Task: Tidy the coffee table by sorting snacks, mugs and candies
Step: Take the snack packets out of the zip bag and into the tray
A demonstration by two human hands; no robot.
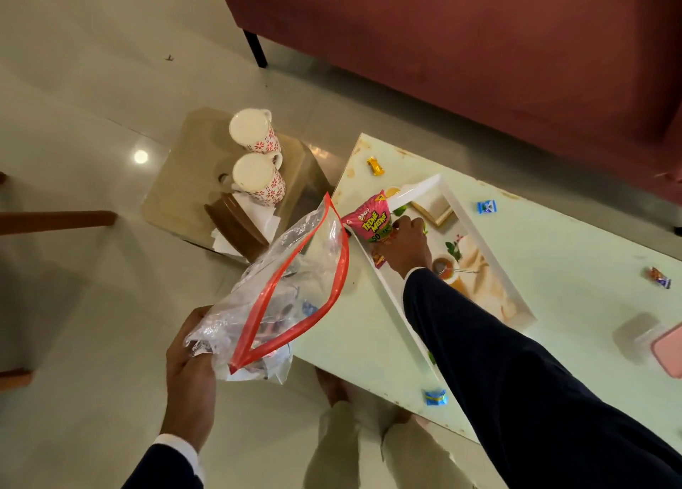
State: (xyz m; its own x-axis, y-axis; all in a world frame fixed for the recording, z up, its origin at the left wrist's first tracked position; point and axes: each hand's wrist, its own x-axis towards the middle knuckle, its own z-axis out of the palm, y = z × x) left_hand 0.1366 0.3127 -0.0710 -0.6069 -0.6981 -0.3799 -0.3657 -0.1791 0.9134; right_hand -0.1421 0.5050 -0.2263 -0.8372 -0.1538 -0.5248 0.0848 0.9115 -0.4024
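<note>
Gripping a pink snack packet (369, 223) at the far end of the white tray (420, 189), the right hand (404, 243) has its fingers curled round the packet's lower half, so the printed top sticks up toward the centre of the frame. The packet sits just inside the tray's corner, which suggests the tray is where snacks are being gathered; whether it is being set down or lifted out cannot be told.

The left hand (192, 370), at lower left, clenches the bottom of a clear zip bag (280, 289) with a red seal. The mouth gapes upward and toward the table, probably kept open so candies can be dropped in one-handed. A few wrapped pieces already show through the plastic.

Loose candies remain on the table (553, 259): a gold one (375, 166) above the tray, a blue one (486, 206) to its right, a dark one (660, 278) near the right edge, and another blue one (435, 397) at the near edge, lower centre. They lie well apart, so each will likely need its own pick.

Two patterned mugs (254, 152) stand together on a small side table (177, 193) at centre left, beside a brown coaster stack (236, 223) and paper napkins (258, 219), apparently already sorted away from the snacks. A red sofa (479, 45) fills the upper right.
</note>
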